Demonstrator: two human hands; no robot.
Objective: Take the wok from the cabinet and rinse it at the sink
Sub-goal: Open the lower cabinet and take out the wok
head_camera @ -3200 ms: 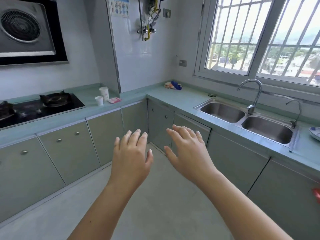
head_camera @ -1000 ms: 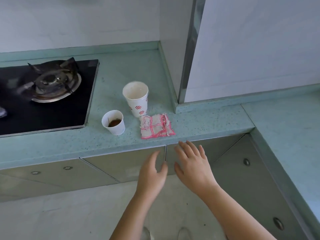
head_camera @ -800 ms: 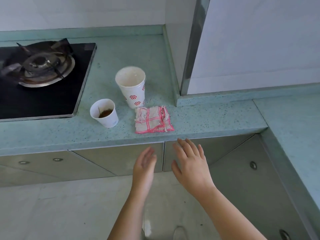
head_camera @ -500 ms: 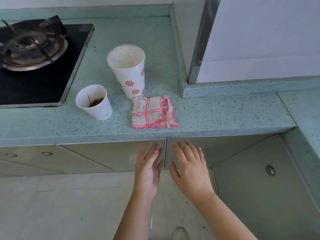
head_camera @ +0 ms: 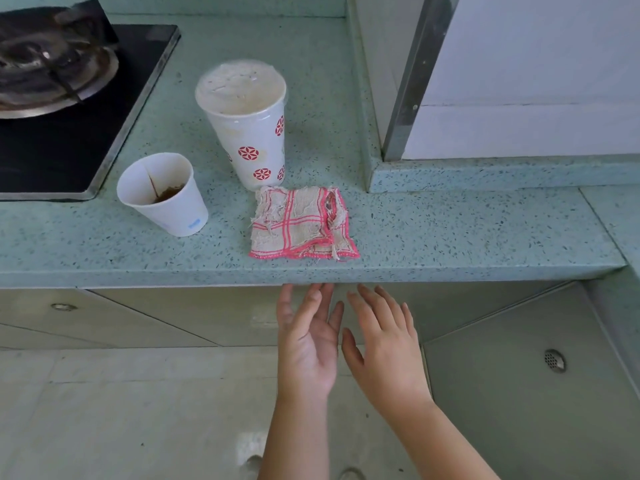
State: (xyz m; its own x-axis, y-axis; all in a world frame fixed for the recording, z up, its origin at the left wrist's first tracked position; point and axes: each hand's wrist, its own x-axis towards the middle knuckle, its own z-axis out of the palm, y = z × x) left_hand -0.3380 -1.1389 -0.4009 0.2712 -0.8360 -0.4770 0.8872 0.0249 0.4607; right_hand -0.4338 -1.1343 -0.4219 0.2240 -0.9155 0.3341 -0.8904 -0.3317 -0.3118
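A: What differs from half a second ago?

B: The view has closed in on the countertop (head_camera: 450, 233). Its front lip now runs across the middle of the frame, and the fingertips of both hands reach right up to its underside. Earlier they sat lower on the cabinet doors (head_camera: 214, 317).

A: Edges and open room?

B: Largest first: the floor fills the lower left of the frame, unobstructed. The doors form a grey band under the lip, with round knobs at far left. A second door face with a perforated round fitting occupies the lower right. The hob (head_camera: 69, 133) sits at upper left, its metal rim ending well short of the counter edge. A tall patterned cup (head_camera: 247, 133) stands at upper centre, a small paper cup (head_camera: 166, 199) left of it and tilted in this wide-angle view. A pink-checked cloth (head_camera: 301, 223) lies just above the lip, directly over the hands.

A: Hand state?

B: Left hand (head_camera: 308, 344): fingers extended, palm partly turned towards the camera, grasping nothing. Right hand (head_camera: 384, 348): fingers spread, back facing up, also empty. The two nearly touch.

A: Wok location?

B: Not visible; the doors are shut.
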